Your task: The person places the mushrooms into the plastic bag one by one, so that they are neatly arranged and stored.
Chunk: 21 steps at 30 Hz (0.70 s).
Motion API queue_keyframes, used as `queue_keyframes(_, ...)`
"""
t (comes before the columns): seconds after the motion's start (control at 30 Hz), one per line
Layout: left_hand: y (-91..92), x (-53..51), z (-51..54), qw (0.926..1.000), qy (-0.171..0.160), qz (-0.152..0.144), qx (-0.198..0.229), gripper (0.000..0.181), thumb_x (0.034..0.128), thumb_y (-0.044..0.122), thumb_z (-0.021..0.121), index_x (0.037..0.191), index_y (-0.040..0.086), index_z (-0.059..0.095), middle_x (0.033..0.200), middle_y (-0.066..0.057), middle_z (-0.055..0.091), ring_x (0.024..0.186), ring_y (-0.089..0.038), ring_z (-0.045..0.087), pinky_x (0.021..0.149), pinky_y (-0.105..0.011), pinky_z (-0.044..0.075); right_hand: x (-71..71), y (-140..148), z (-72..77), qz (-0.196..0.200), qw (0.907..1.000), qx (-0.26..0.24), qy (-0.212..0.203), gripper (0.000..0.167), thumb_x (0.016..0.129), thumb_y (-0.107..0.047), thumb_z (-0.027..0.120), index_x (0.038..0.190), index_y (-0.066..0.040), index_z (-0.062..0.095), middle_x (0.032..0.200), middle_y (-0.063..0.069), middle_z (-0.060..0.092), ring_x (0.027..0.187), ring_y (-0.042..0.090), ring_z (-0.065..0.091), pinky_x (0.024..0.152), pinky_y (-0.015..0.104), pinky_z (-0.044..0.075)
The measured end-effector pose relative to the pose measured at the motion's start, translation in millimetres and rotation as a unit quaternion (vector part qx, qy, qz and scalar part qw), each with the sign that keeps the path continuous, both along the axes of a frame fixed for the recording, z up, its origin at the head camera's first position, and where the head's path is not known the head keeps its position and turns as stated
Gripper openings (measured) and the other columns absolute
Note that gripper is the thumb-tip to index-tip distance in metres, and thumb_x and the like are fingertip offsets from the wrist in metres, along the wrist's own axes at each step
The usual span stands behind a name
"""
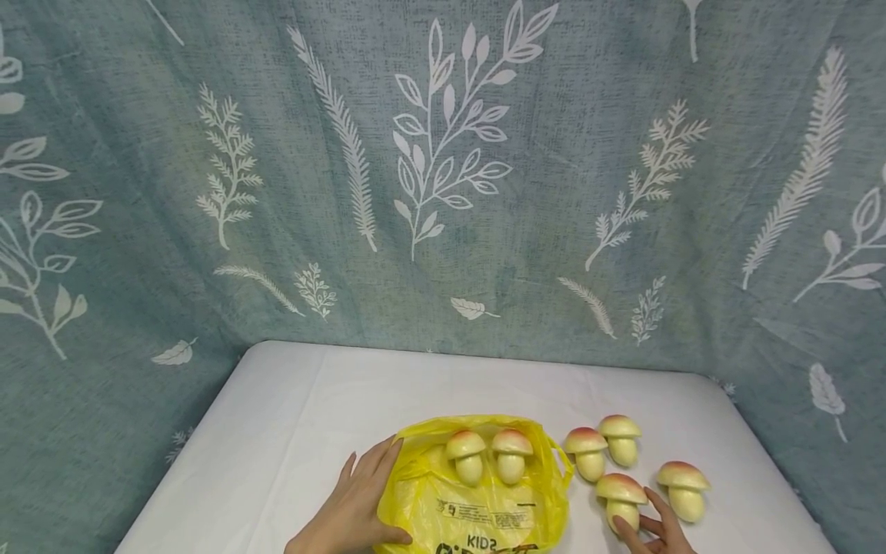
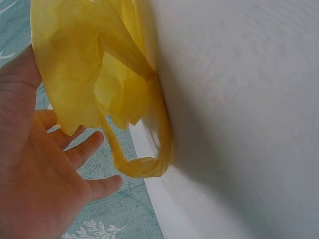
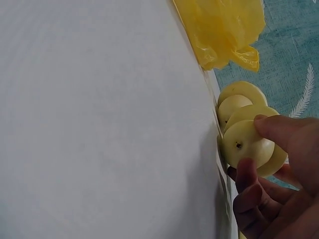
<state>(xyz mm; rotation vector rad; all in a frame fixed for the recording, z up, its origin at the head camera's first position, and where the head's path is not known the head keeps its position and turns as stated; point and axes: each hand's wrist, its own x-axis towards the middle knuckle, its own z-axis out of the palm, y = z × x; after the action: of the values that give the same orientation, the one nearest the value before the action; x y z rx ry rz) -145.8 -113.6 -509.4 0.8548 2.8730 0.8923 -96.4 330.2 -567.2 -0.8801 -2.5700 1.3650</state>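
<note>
A yellow plastic bag (image 1: 477, 500) lies on the white table with its mouth spread, two toy mushrooms (image 1: 512, 455) inside it. My left hand (image 1: 356, 500) rests at the bag's left edge, fingers extended; in the left wrist view the hand (image 2: 45, 164) has its fingers spread beside the yellow plastic (image 2: 70, 64). To the right of the bag, my right hand (image 1: 657, 531) holds a red-capped mushroom (image 1: 621, 500) by its stem. The right wrist view has that hand (image 3: 284, 184) with thumb and fingers around the pale stem (image 3: 246, 144).
Beside the held mushroom stand two mushrooms (image 1: 587, 454) (image 1: 620, 440) behind and another mushroom (image 1: 685, 491) to its right. A green-blue patterned cloth (image 1: 443, 192) hangs behind the white table (image 1: 332, 385).
</note>
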Motion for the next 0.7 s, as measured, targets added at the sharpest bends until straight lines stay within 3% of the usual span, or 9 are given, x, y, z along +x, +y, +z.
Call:
queue_keyframes(0.1, 0.6, -0.5, 0.6, 1.0, 0.005, 0.0, -0.003, 0.127, 0.0631, 0.054, 0.089, 0.157, 0.005, 0.02, 0.158, -0.015, 0.026, 0.142, -0.035, 0.029, 0.106, -0.074, 0.017, 0.4, 0, 2.2, -0.005, 0.9999, 0.007, 0.006, 0.118, 0.072, -0.066, 0.077, 0.154, 0.001, 0.024, 0.122, 0.038, 0.057, 0.062, 0.02, 0.063, 0.052, 0.031, 0.051)
queue_keyframes(0.33, 0.3, -1.5, 0.4, 0.9999, 0.01, 0.004, -0.007, 0.127, 0.0626, 0.054, 0.089, 0.157, 0.005, 0.02, 0.158, -0.015, 0.027, 0.141, -0.034, 0.029, 0.106, -0.073, 0.018, 7.7, -5, 2.5, -0.034, 0.9954, 0.017, 0.088, 0.082, 0.082, -0.03, 0.08, 0.147, 0.001, 0.041, 0.112, 0.037, 0.062, 0.063, 0.019, 0.064, 0.05, 0.028, 0.051)
queue_keyframes(0.57, -0.6, 0.1, 0.3, 1.0, -0.004, -0.002, -0.002, 0.126, 0.0637, 0.053, 0.088, 0.157, 0.003, 0.02, 0.158, -0.017, 0.026, 0.141, -0.036, 0.029, 0.105, -0.075, 0.017, 13.3, -4, 2.4, -0.044, 0.9954, -0.005, 0.085, 0.095, 0.078, -0.043, 0.083, 0.149, 0.001, 0.038, 0.115, 0.037, 0.06, 0.07, 0.014, 0.065, 0.053, 0.027, 0.052)
queue_keyframes(0.7, 0.0, -0.4, 0.3, 1.0, -0.004, -0.001, -0.001, 0.126, 0.0642, 0.054, 0.088, 0.157, 0.004, 0.019, 0.158, -0.017, 0.026, 0.142, -0.036, 0.028, 0.106, -0.074, 0.016, 14.2, -11, 10.9, -0.045, 0.9889, 0.048, 0.133, 0.08, 0.081, -0.029, 0.083, 0.145, 0.0, 0.044, 0.113, 0.034, 0.062, 0.064, -0.001, 0.058, 0.051, 0.024, 0.049)
